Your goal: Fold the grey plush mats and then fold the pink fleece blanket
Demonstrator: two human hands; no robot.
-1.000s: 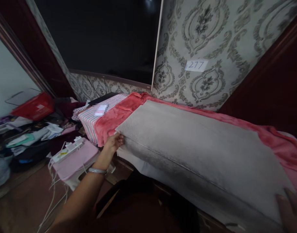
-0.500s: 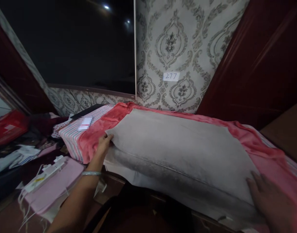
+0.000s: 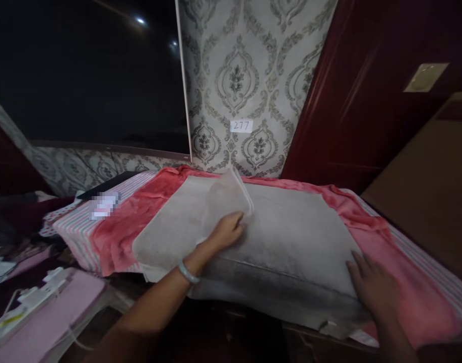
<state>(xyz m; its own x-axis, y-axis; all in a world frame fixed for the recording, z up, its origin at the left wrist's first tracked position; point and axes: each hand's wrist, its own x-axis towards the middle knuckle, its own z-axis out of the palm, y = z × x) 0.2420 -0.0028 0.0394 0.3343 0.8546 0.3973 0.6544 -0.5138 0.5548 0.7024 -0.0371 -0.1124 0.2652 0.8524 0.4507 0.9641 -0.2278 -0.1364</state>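
Observation:
A pale grey, suede-like cloth point(image 3: 291, 242) with a long seam is spread over a pink-red blanket point(image 3: 128, 237), its front edge hanging over the side. My left hand point(image 3: 226, 231), with a bracelet at the wrist, is closed on a raised flap point(image 3: 226, 194) of this cloth. The flap stands up near the middle and shows a whitish edge. On the cloth's right end lies my right hand point(image 3: 372, 282), fingers apart, pressing near the border with the blanket.
Under the blanket is a striped cover point(image 3: 79, 227). A dark television point(image 3: 90, 75) hangs on the patterned wall point(image 3: 238, 55). A power strip point(image 3: 30, 302) rests on a pink stool point(image 3: 64, 317) at lower left. A brown box point(image 3: 423, 191) stands at right.
My left hand has moved right from the cloth's left corner to its middle, lifting a flap. My right hand still rests at the right end. The view has turned right.

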